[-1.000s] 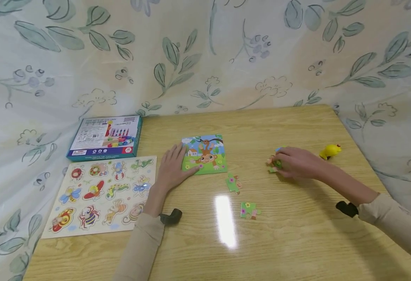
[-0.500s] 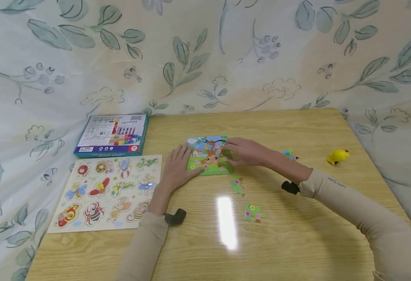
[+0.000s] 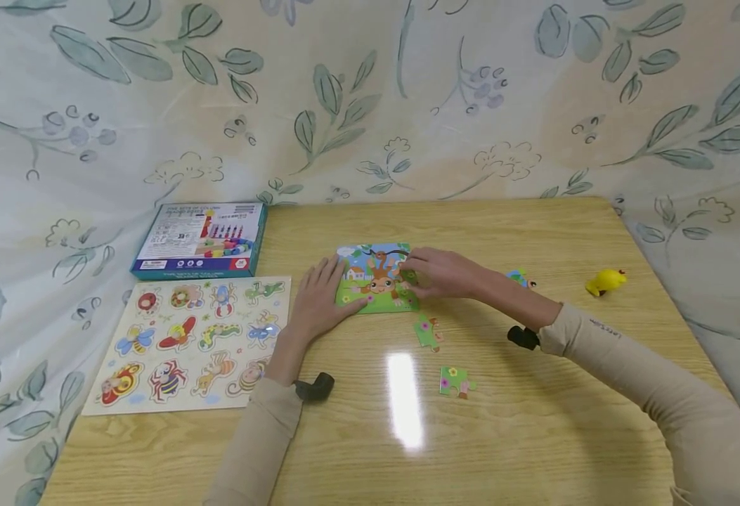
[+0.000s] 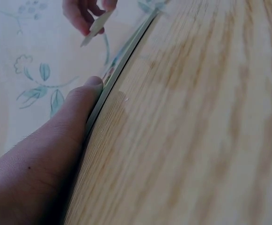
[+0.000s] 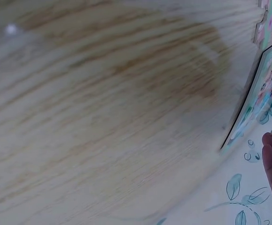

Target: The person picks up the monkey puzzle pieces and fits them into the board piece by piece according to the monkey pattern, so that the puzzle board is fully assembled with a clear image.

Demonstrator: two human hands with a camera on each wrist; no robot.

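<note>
A square monkey jigsaw puzzle (image 3: 379,284) lies flat on the table (image 3: 534,436). My left hand (image 3: 315,302) rests along its left side, fingers extended, thumb (image 4: 91,89) on the lower left edge. Over the puzzle's right side, my right hand (image 3: 439,274) pinches a thin jigsaw piece (image 4: 97,29), seen edge-on and raised above the puzzle in the left wrist view. One loose green piece (image 3: 429,332) lies by the puzzle's lower right corner, and another (image 3: 457,381) nearer me. Behind the right forearm, a blue piece (image 3: 517,277) is partly hidden.
At the left lies a wooden insect puzzle board (image 3: 243,309), with a boxed toy set (image 3: 199,239) behind it. A yellow toy chick (image 3: 606,281) stands at the far right. Leaf-patterned cloth (image 3: 370,105) hangs beyond the table's back edge.
My right hand has picked a jigsaw piece from the right and carried it left to the puzzle's right side, staying there this last half second. The left hand keeps its place.
</note>
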